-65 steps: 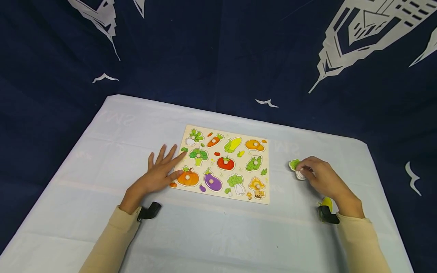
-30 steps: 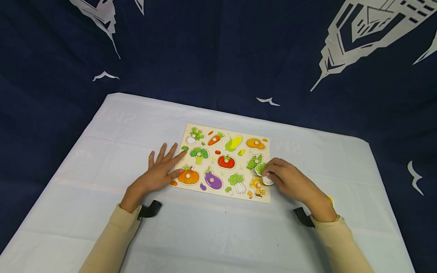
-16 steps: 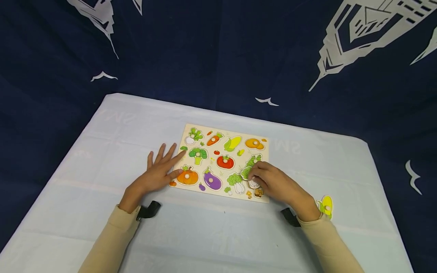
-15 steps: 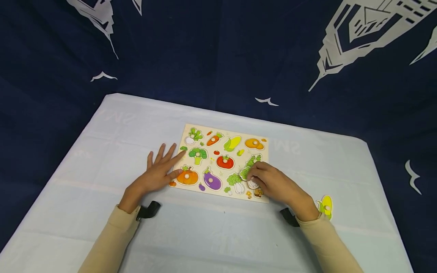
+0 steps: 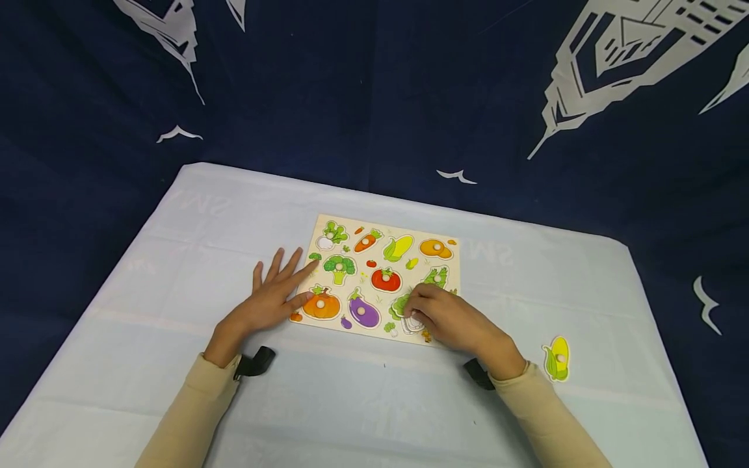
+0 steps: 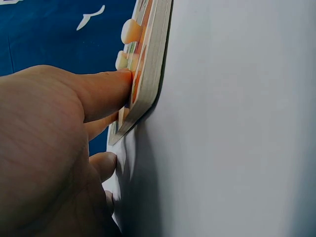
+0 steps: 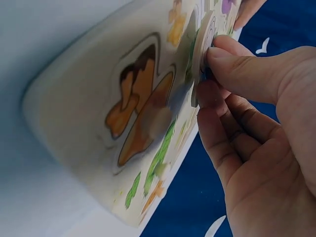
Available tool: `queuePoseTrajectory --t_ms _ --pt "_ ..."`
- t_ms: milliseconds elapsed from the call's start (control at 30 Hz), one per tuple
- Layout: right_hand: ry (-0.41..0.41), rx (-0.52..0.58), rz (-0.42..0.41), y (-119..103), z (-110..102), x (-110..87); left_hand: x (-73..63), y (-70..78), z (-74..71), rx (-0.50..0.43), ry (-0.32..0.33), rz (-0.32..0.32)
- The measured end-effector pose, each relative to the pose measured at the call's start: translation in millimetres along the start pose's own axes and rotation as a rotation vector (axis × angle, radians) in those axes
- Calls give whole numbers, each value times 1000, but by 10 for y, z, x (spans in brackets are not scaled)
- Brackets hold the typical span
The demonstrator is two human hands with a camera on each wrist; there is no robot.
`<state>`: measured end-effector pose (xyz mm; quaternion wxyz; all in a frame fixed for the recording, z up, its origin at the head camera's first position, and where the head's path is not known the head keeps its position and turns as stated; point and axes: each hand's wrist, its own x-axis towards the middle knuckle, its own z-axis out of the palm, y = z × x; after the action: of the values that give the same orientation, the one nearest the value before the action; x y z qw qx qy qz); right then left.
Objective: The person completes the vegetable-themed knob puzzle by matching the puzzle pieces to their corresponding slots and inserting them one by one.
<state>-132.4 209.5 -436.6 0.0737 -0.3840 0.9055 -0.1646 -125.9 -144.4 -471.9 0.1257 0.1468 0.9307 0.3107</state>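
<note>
A wooden vegetable puzzle board (image 5: 412,281) lies on the white-covered table, with knobbed pieces in it. My left hand (image 5: 270,298) is spread flat, fingertips resting on the board's left edge; in the left wrist view the thumb (image 6: 106,94) touches its corner. My right hand (image 5: 453,318) pinches a bok choy puzzle piece (image 7: 201,54) over the bok choy picture at the board's lower right. Fingers hide much of this piece and its knob. It appears tilted in the right wrist view, and I cannot tell whether it touches the board.
A loose corn puzzle piece (image 5: 557,359) with a knob lies on the table to the right of my right wrist. The corn picture (image 5: 398,248) on the board shows no knob. A dark blue patterned cloth (image 5: 374,97) hangs behind the table.
My right hand picked up the bok choy piece from the table right of the board and carried it left onto its picture. The corn piece is now uncovered. My left hand stays put.
</note>
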Motion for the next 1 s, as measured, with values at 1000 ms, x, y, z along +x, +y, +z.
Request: queuePoseTrajectory --t_ms 1000 --pt "-16 -4 36 -54 49 -18 10 -15 3 9 -9 5"
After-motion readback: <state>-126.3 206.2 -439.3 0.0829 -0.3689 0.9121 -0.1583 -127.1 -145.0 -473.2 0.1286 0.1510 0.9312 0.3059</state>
